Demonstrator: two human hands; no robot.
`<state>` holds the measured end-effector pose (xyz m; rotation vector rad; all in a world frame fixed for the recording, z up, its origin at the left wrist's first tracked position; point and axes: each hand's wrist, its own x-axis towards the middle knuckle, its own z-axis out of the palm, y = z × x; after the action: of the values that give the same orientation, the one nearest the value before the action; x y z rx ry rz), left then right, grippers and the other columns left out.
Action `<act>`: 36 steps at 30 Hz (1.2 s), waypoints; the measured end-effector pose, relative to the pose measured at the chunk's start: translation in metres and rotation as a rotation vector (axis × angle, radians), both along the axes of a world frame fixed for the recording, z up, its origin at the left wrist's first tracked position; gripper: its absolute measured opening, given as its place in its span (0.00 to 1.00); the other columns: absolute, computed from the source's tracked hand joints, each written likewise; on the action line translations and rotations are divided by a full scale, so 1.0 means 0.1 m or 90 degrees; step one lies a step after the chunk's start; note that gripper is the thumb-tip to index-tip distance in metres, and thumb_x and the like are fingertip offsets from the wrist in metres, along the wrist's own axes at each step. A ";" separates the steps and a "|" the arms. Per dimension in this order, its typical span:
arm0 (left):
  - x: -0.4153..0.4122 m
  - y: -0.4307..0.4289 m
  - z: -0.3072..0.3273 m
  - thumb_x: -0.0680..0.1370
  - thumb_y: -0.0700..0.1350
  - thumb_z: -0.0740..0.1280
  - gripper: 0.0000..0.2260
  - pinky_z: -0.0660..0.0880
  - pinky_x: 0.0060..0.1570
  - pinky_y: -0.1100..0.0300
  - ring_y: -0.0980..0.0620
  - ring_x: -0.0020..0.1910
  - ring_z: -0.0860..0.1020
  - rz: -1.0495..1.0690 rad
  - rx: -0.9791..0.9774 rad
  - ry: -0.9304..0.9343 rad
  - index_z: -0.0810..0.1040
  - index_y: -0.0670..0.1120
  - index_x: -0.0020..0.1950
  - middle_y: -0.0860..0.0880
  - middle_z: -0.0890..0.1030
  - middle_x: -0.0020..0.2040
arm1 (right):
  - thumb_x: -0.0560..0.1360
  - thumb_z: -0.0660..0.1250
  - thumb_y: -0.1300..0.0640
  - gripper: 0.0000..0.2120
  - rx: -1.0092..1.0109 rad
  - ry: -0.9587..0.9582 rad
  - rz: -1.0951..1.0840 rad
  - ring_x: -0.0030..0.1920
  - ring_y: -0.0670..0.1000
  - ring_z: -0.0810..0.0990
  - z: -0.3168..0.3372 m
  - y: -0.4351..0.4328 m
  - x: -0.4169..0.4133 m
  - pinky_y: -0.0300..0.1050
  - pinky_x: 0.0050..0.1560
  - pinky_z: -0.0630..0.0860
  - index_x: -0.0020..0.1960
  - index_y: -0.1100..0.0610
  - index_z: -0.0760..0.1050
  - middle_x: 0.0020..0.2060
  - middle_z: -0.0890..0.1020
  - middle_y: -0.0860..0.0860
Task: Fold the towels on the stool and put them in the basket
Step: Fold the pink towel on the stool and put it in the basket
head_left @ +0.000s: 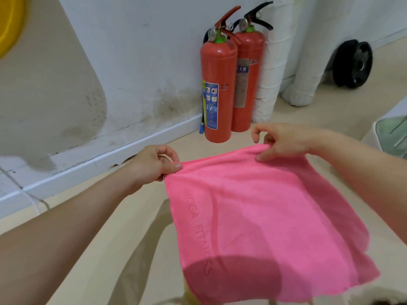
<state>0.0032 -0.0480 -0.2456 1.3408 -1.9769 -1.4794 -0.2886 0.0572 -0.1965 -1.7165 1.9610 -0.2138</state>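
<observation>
A pink towel with faint lettering hangs spread out in front of me, held by its two upper corners. My left hand pinches the top left corner between thumb and fingers. My right hand pinches the top right corner. The towel's lower edge drapes down at the bottom of the view, where a strip of yellow cloth shows under it. The stool is hidden behind the towel. A white basket-like container shows partly at the right edge.
Two red fire extinguishers stand against the white wall just beyond my hands. White wrapped pipes rise beside them. A black weight plate leans at the far right. The floor is beige.
</observation>
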 end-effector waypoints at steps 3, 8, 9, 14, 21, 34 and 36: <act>0.02 0.00 -0.02 0.72 0.39 0.74 0.06 0.72 0.41 0.54 0.52 0.30 0.71 0.008 -0.003 0.008 0.78 0.45 0.39 0.48 0.74 0.28 | 0.70 0.75 0.54 0.13 0.001 -0.098 -0.052 0.38 0.48 0.72 0.01 0.08 -0.22 0.43 0.39 0.70 0.46 0.50 0.71 0.38 0.75 0.48; 0.03 0.01 0.01 0.72 0.37 0.74 0.06 0.73 0.45 0.49 0.49 0.32 0.73 0.016 -0.020 0.013 0.78 0.45 0.40 0.44 0.75 0.32 | 0.69 0.74 0.63 0.10 -0.085 -0.244 -0.161 0.35 0.47 0.74 -0.09 0.21 -0.39 0.41 0.38 0.70 0.45 0.53 0.76 0.34 0.77 0.50; 0.02 0.01 0.02 0.72 0.37 0.74 0.06 0.73 0.46 0.49 0.49 0.32 0.73 0.018 -0.020 0.013 0.78 0.44 0.40 0.44 0.75 0.32 | 0.69 0.74 0.63 0.10 -0.112 -0.295 -0.202 0.33 0.46 0.74 -0.12 0.23 -0.41 0.40 0.37 0.70 0.46 0.54 0.76 0.32 0.77 0.50; 0.02 0.03 0.05 0.71 0.36 0.73 0.06 0.73 0.44 0.50 0.50 0.31 0.72 0.031 -0.030 0.011 0.78 0.43 0.40 0.46 0.74 0.30 | 0.72 0.72 0.61 0.05 -0.099 -0.351 -0.257 0.35 0.45 0.72 -0.14 0.30 -0.43 0.39 0.35 0.65 0.41 0.53 0.78 0.34 0.78 0.50; 0.00 0.04 0.08 0.72 0.35 0.73 0.06 0.73 0.40 0.55 0.53 0.28 0.72 0.033 -0.036 -0.003 0.78 0.42 0.41 0.50 0.74 0.27 | 0.76 0.66 0.62 0.04 -0.035 -0.341 -0.265 0.38 0.46 0.72 -0.07 0.27 -0.48 0.38 0.35 0.66 0.47 0.57 0.79 0.38 0.77 0.51; -0.02 0.09 0.07 0.74 0.39 0.72 0.05 0.78 0.53 0.52 0.50 0.42 0.79 0.008 -0.012 -0.038 0.84 0.41 0.49 0.42 0.83 0.43 | 0.71 0.69 0.67 0.08 0.107 -0.238 -0.318 0.31 0.47 0.71 -0.09 0.18 -0.51 0.39 0.31 0.63 0.49 0.68 0.81 0.36 0.78 0.57; -0.03 0.08 0.07 0.74 0.39 0.72 0.05 0.78 0.52 0.54 0.51 0.41 0.79 0.011 -0.005 -0.034 0.84 0.41 0.48 0.44 0.83 0.42 | 0.70 0.70 0.66 0.07 0.086 -0.221 -0.325 0.29 0.47 0.70 -0.05 0.14 -0.48 0.39 0.29 0.61 0.47 0.67 0.81 0.31 0.76 0.55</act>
<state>0.0003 -0.0397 -0.2385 1.4052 -1.9964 -1.4407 -0.3370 0.0715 -0.2010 -0.9887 2.0502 -0.5088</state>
